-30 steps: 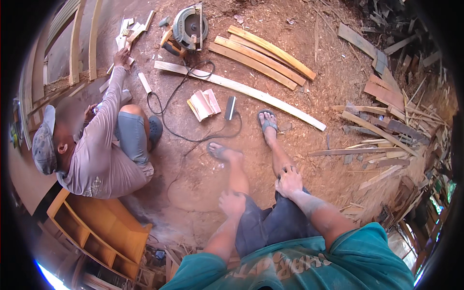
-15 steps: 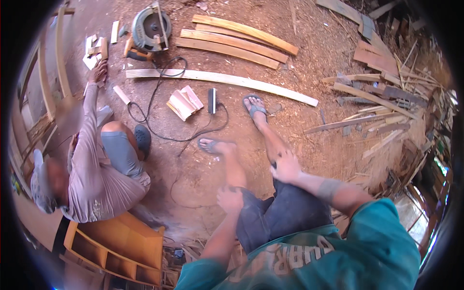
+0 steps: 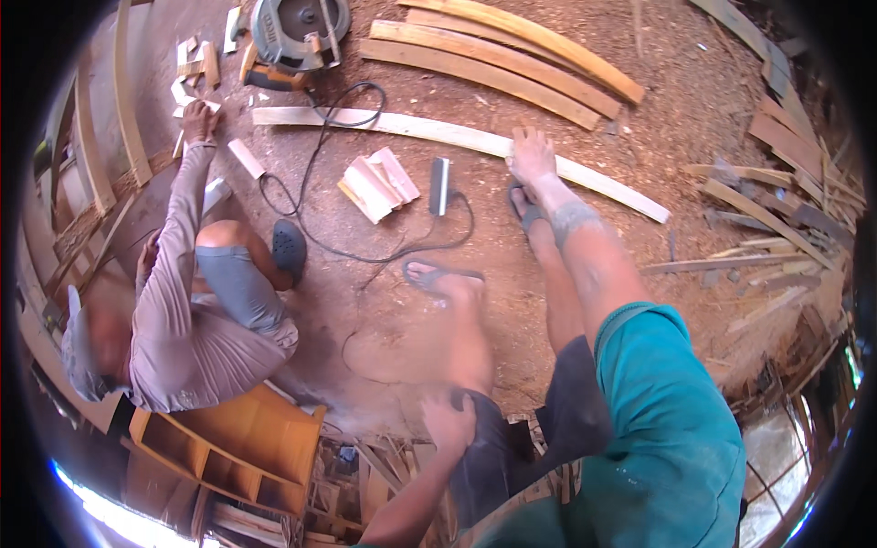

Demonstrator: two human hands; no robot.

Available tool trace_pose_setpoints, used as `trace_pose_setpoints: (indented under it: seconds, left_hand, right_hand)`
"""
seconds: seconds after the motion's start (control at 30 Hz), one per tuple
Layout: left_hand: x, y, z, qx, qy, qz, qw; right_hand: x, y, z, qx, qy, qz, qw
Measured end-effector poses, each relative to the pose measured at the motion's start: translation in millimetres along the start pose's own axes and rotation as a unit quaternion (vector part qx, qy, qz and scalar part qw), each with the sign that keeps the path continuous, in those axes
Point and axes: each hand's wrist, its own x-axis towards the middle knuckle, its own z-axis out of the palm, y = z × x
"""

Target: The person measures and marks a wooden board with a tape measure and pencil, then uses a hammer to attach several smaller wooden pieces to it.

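Right hand [image 3: 530, 153] lies flat, fingers spread, on the long pale plank [image 3: 438, 135] at upper centre; left hand [image 3: 449, 422] rests curled on the knee – leaning this far, a trip on the saw cord [image 3: 365, 247] seems possible – the plank could skid

We see our right hand [image 3: 530, 153] on the long plank [image 3: 457, 139], which runs across the dirt ahead. Our left hand [image 3: 448, 422] sits on our left knee. Circular saw [image 3: 297, 32] behind the plank, far left; curved boards [image 3: 512, 55] to its right. Co-worker [image 3: 183, 310] crouches left of us, shelf unit [image 3: 228, 447] beside them, nearer us.
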Motion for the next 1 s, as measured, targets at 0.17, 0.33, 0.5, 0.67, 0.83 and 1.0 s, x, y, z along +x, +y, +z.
trace_pose_setpoints:
  seconds: [0.17,0.33,0.5,0.67,0.83,1.0]
  left_hand:
    - [1,8,-21,-0.022,-0.055,-0.014,0.998]
    - [-4,10,-22,-0.024,-0.041,0.005,0.999]
    - [1,6,-17,-0.021,-0.04,0.015,0.999]
    - [4,1,-20,-0.053,-0.011,0.023,0.998]
    - [6,3,-27,-0.059,-0.017,0.023,0.998]
    - [4,6,-20,-0.065,-0.047,-0.002,0.997]
  right_hand:
    - [9,-7,20,-0.063,-0.03,-0.005,0.998]
    - [-6,34,17,-0.071,-0.044,-0.001,0.996]
    - [-17,65,-6,-0.044,-0.045,0.026,0.998]
    - [-1,23,10,-0.034,-0.045,-0.044,0.997]
    - [6,0,35,-0.098,-0.068,0.039,0.992]
    - [-54,76,-23,0.012,-0.08,0.059,0.995]
